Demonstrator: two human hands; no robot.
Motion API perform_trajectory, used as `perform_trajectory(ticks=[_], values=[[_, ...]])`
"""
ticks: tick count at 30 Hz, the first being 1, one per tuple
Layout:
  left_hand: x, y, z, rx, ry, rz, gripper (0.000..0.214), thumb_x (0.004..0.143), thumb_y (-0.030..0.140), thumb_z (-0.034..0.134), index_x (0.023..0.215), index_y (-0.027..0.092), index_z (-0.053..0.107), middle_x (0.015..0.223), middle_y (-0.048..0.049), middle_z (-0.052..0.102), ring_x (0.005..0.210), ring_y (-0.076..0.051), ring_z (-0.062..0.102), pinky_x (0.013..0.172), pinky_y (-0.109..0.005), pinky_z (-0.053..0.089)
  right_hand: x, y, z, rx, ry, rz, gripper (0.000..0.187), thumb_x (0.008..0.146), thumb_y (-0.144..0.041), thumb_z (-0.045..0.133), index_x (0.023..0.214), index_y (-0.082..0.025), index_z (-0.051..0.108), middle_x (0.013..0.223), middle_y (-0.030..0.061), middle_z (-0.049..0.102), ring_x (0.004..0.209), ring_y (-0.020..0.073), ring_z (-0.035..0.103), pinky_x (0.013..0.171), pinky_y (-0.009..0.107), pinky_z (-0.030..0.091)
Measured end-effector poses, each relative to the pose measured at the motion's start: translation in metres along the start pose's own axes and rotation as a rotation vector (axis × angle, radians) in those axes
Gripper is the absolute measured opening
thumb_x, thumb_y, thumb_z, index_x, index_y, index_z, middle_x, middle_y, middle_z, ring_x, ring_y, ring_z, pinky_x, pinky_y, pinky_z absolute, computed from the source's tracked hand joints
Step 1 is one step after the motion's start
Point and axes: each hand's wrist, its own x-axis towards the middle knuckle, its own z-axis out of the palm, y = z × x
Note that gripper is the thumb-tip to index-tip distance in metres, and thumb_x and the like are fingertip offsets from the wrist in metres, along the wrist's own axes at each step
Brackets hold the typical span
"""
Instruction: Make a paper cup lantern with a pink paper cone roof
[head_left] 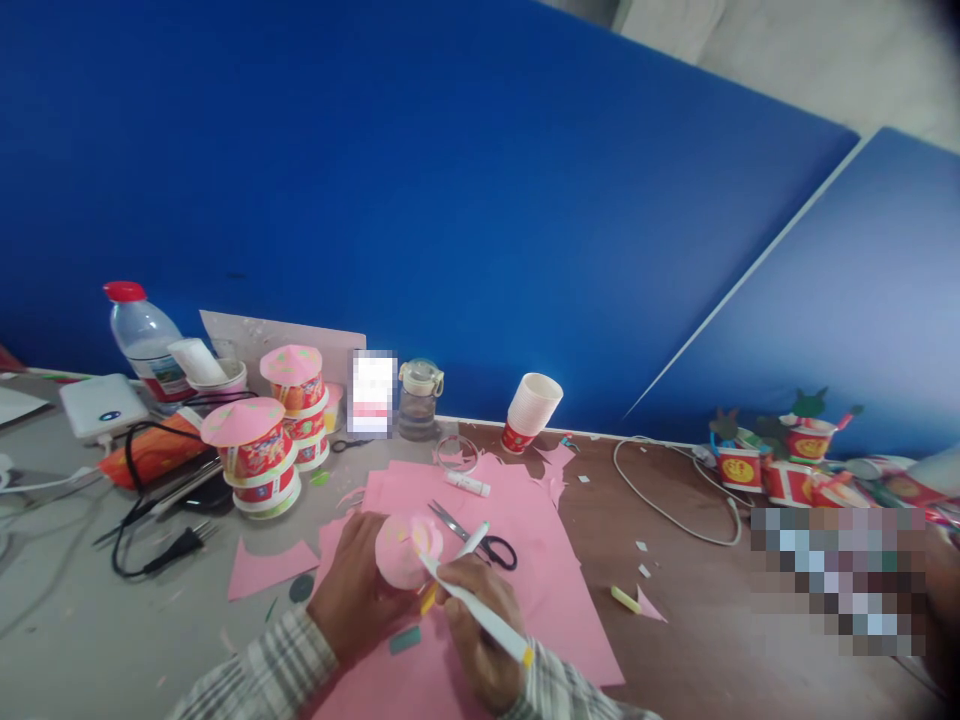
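My left hand (351, 585) is wrapped around a small round piece with a pink paper top (397, 552), steadying it above the pink paper sheets (566, 610). Yellowish marks show on that top. In my right hand (484, 615) is a white marker (491, 625) with a yellow end, its tip at the pink top; whether it touches is hard to tell. Just beyond my fingers lie open scissors (496, 550) with black handles and another pale pen (474, 540). A white glue stick (466, 485) rests farther up the sheets. A teal strip (405, 640) lies nearest me.
Two stacked-cup pieces with pink cone tops (244, 425) stand at left, near a black plug cable (176, 548) and a power bank (105, 405). Behind are a water bottle (418, 405) and stacked paper cups (534, 405). Right holds a white cable (675, 525) and decorated red cups (741, 467).
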Motion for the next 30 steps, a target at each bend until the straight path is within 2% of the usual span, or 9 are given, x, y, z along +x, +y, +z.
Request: perform_trajectory(ticks=[14, 22, 30], values=[[-0.0005, -0.0017, 0.0008, -0.007, -0.009, -0.008, 0.035, 0.045, 0.040, 0.068, 0.076, 0.028, 0.056, 0.069, 0.0010, 0.057, 0.069, -0.024, 0.051, 0.064, -0.042, 0.043, -0.0034, 0.0024, 0.0037, -0.011, 0.005, 0.019, 0.023, 0.081, -0.014, 0.053, 0.100, -0.023, 0.060, 0.071, 0.0010, 0.067, 0.060, 0.0196, 0.065, 0.057, 0.032, 0.056], [-0.0014, -0.0022, 0.0006, 0.001, -0.011, -0.008, 0.034, 0.046, 0.040, 0.069, 0.074, 0.028, 0.055, 0.069, 0.0012, 0.057, 0.069, -0.024, 0.051, 0.065, -0.041, 0.043, -0.0031, -0.0006, 0.0028, -0.028, -0.010, 0.024, 0.020, 0.082, -0.015, 0.051, 0.099, -0.022, 0.060, 0.070, 0.0010, 0.066, 0.060, 0.0187, 0.064, 0.056, 0.030, 0.055], [-0.0015, -0.0032, 0.0004, -0.003, -0.033, -0.018, 0.031, 0.045, 0.034, 0.069, 0.072, 0.028, 0.056, 0.069, 0.0012, 0.057, 0.070, -0.024, 0.051, 0.064, -0.040, 0.044, -0.0046, 0.0016, 0.0030, -0.056, -0.006, 0.030, 0.019, 0.083, -0.017, 0.051, 0.098, -0.022, 0.060, 0.070, 0.0009, 0.066, 0.061, 0.0188, 0.065, 0.057, 0.030, 0.055]])
